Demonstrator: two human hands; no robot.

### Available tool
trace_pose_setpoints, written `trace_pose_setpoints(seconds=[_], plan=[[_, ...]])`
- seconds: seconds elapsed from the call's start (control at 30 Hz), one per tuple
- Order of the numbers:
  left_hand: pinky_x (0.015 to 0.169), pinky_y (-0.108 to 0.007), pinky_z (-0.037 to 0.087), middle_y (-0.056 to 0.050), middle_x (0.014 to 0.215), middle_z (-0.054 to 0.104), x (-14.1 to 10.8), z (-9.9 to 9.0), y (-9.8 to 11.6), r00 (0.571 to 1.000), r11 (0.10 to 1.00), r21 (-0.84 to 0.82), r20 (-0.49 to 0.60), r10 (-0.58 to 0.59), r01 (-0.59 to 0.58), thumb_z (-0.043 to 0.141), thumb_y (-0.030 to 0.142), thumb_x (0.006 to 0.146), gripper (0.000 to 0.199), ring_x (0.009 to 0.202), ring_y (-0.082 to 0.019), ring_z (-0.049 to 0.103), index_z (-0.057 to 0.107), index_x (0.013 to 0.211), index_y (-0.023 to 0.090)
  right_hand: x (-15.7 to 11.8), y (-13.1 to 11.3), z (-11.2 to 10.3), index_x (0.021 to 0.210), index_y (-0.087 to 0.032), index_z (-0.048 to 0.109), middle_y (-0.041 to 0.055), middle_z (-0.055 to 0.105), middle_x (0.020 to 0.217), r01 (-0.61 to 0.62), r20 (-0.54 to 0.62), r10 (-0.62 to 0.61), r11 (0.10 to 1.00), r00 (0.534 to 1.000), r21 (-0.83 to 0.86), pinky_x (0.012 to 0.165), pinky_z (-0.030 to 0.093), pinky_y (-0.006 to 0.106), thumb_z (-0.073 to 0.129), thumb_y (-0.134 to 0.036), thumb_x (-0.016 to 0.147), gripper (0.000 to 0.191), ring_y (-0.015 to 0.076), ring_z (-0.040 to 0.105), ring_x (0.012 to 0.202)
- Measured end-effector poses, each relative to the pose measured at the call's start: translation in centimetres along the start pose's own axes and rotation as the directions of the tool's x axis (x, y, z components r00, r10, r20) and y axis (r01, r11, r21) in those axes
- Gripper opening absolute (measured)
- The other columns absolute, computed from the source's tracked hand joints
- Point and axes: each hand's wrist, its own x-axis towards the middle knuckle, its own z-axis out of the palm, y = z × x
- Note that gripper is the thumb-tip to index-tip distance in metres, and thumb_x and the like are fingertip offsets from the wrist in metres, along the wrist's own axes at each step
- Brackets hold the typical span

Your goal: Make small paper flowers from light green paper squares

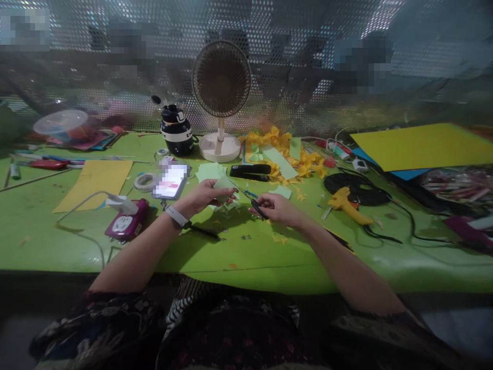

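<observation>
Your right hand (275, 208), curled round the scissors (259, 209), points them near your left fingers (230, 191), pinched shut on the green paper (222, 183); a slip could nick them. Beyond, the fan (221, 79), if running, might flutter the sheet.

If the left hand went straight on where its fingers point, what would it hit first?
The left hand would probably meet the scissors in the right hand first, though depth is unclear from this one view.
</observation>
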Motion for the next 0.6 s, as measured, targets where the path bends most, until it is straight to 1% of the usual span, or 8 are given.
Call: trace_pose_setpoints(seconds=[0.13, 0.33, 0.6], plan=[[0.054, -0.021, 0.044, -0.009, 0.085, 0.077, 0.07, -0.08, -0.02, 1.000, 1.000, -0.007, 0.009, -0.010, 0.010, 0.085, 0.029, 0.075, 0.019, 0.063, -0.010, 0.062, 0.077, 0.084, 0.015, -0.01, 0.15, -0.12, 0.081, -0.018, 0.062, 0.0002, 0.062, 0.070, 0.001, 0.008, -0.001, 1.000, 1.000, 0.011, 0.061, 0.044, 0.030, 0.081, -0.054, 0.071, 0.042, 0.0131, 0.056, 0.063], [0.053, -0.021, 0.044, -0.008, 0.086, 0.077, 0.15, -0.31, -0.21, 0.999, 1.000, 0.005, 0.032, 0.009, -0.009, 0.086, 0.032, 0.074, 0.021, 0.062, -0.009, 0.061, 0.077, 0.082, 0.015, -0.09, 0.12, -0.26, 0.080, -0.017, 0.063, 0.0009, 0.064, 0.071, -0.007, 0.015, 0.006, 0.999, 1.000, 0.039, 0.064, 0.048, 0.031, 0.083, -0.051, 0.071, 0.041, 0.0131, 0.059, 0.065], [0.053, -0.019, 0.045, -0.009, 0.087, 0.077, 0.48, -0.63, -0.51, 0.998, 1.000, -0.014, 0.061, 0.023, -0.023, 0.089, 0.036, 0.070, 0.030, 0.063, -0.009, 0.062, 0.077, 0.085, 0.013, -0.29, -0.41, -0.20, 0.077, -0.017, 0.063, -0.0001, 0.064, 0.067, -0.030, -0.015, 0.031, 0.997, 0.999, 0.065, 0.061, 0.048, 0.029, 0.084, -0.055, 0.067, 0.045, 0.0115, 0.056, 0.061]])
